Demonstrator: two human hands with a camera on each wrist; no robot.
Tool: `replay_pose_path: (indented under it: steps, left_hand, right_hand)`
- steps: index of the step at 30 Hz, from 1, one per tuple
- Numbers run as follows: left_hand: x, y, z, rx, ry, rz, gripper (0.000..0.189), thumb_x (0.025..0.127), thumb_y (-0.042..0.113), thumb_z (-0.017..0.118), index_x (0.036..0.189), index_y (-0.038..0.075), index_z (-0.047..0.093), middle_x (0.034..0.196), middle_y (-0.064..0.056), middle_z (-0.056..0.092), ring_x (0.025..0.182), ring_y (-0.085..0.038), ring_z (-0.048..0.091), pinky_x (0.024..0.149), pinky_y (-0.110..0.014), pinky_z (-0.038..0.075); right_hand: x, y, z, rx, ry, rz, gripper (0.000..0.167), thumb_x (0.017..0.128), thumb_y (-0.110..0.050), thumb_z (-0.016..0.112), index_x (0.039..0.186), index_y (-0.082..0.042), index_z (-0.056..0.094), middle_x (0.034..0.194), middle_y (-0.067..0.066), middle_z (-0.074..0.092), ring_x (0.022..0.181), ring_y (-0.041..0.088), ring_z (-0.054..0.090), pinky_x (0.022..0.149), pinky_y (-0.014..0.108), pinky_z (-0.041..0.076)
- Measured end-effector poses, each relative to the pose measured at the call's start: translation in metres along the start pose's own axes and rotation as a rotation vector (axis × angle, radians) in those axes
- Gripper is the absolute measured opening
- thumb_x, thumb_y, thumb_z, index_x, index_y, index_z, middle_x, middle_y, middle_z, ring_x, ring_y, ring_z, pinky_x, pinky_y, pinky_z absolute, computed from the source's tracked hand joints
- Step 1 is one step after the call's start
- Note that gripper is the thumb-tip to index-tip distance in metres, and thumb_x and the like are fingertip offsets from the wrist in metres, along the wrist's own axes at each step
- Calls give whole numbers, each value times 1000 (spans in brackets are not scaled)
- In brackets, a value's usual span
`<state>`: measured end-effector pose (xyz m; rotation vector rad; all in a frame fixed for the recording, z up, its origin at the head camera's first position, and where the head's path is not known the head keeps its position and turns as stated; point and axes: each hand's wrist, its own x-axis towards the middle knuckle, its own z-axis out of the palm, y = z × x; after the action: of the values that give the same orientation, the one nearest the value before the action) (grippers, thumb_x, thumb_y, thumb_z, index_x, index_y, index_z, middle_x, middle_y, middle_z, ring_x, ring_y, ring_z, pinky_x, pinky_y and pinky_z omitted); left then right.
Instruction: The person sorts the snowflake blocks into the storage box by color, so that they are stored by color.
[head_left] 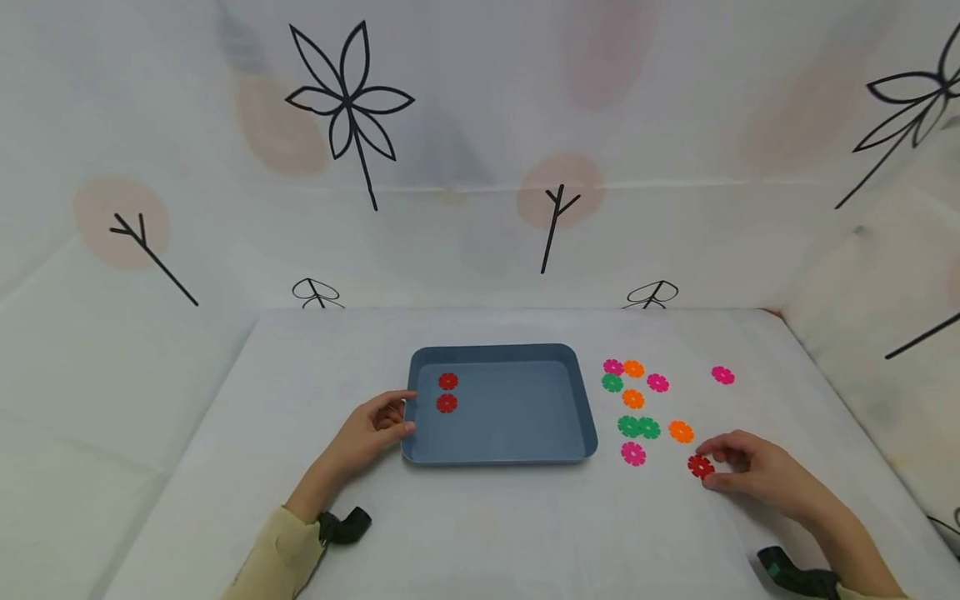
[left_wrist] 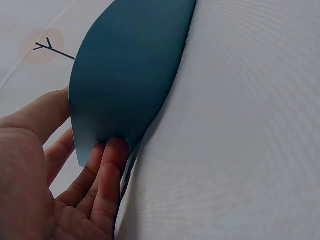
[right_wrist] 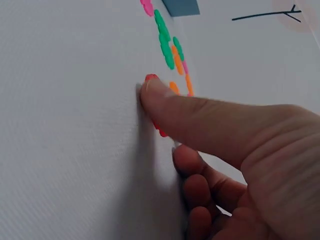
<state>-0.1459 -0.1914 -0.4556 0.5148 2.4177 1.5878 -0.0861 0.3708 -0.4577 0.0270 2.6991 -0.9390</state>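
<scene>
A blue-grey rectangular tray (head_left: 517, 417) lies on the white cloth, with two red flower-shaped discs (head_left: 447, 403) one above the other near its left side. My left hand (head_left: 367, 429) holds the tray's left edge; in the left wrist view its fingertips (left_wrist: 116, 150) are against the tray's outer wall (left_wrist: 130, 65). To the right of the tray, my right hand (head_left: 765, 475) pinches another red flower-shaped disc (head_left: 701, 466) between thumb and index finger, low over the cloth. The thumb covers much of this disc (right_wrist: 162, 133) in the right wrist view.
Between the tray and my right hand lie several flower-shaped discs: pink (head_left: 633, 453), orange (head_left: 681, 431) and green (head_left: 648, 428), some touching. One pink disc (head_left: 723, 375) lies apart at the right. A white patterned backdrop (head_left: 465, 242) rises behind the table.
</scene>
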Motion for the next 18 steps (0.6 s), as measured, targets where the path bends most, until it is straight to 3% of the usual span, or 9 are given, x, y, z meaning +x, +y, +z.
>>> replay_pose_path:
  steps: [5, 18]
  left_hand:
    - [0, -1, 0, -2, 2, 6, 49, 94, 12, 70, 139, -2, 53, 109, -21, 53, 91, -24, 57, 81, -24, 49]
    - [0, 0, 0, -2, 0, 17, 49, 94, 10, 70, 138, -3, 53, 110, -23, 53, 89, -20, 57, 80, -24, 49]
  right_hand:
    - [2, 0, 1, -24, 14, 7, 49, 75, -21, 88, 113, 0, 66, 105, 10, 60, 96, 26, 53, 71, 24, 50]
    - [3, 0, -3, 20, -55, 36, 48, 75, -17, 87, 110, 1, 60, 105, 10, 58, 102, 29, 51, 81, 37, 53]
